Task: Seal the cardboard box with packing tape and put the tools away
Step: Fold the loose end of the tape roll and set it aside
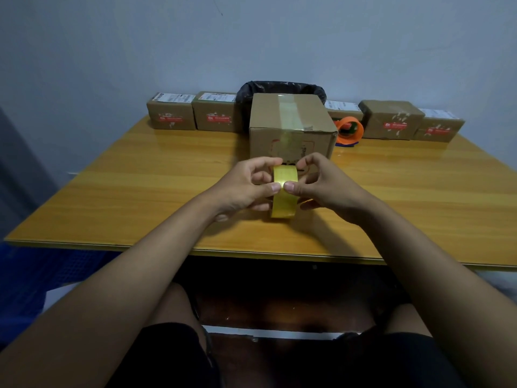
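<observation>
A yellowish roll of packing tape [284,203] stands on edge above the wooden table [140,191], held from both sides. My left hand [246,189] grips its left side and my right hand [321,186] its right side, both thumbs pressed together on the roll's outer face. Just behind the roll sits the cardboard box [291,127], its top flaps closed with a strip of clear tape running front to back and down the front face. An orange tape dispenser [349,133] lies to the right of the box, partly hidden by it.
Several small brown parcels [170,113] with red labels line the table's far edge against the wall. A bin with a black bag [279,89] stands behind the box. Blue crates [33,275] sit on the floor at the left.
</observation>
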